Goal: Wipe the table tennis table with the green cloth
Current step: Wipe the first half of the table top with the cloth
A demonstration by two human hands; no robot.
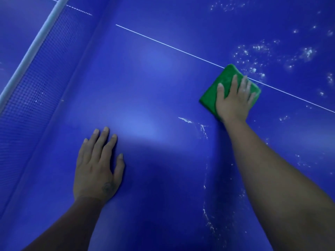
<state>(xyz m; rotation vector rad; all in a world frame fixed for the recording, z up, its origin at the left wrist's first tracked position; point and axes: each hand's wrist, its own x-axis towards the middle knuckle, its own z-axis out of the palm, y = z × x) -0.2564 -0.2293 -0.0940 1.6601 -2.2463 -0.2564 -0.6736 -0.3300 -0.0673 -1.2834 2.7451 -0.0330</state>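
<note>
- Pressing the right hand (233, 104) flat on the folded green cloth (209, 97), fingers straight and spread, not curled round it.
- Lying as a thick folded pad on the table tennis table (154, 78), its far edge overlapping the white centre line (163, 44), well apart from the net (36, 66) along the table's left end.
- Resting the left hand (96, 167) palm down on the bare blue surface, fingers relaxed and holding nothing (bracing, most likely).
- Showing white wet specks (257, 48) beyond the cloth toward the far right, and a thin curved streak (204, 130) running back toward the near edge.
- Judging the cloth soft, light and limp, probably damp: likely sliding easily on the smooth top, yet bunching or unfolding if pushed from one corner.
- Suggesting a flat palm over the middle of the pad, fingertips reaching its leading edge, for keeping it folded while sweeping over the specks.
</note>
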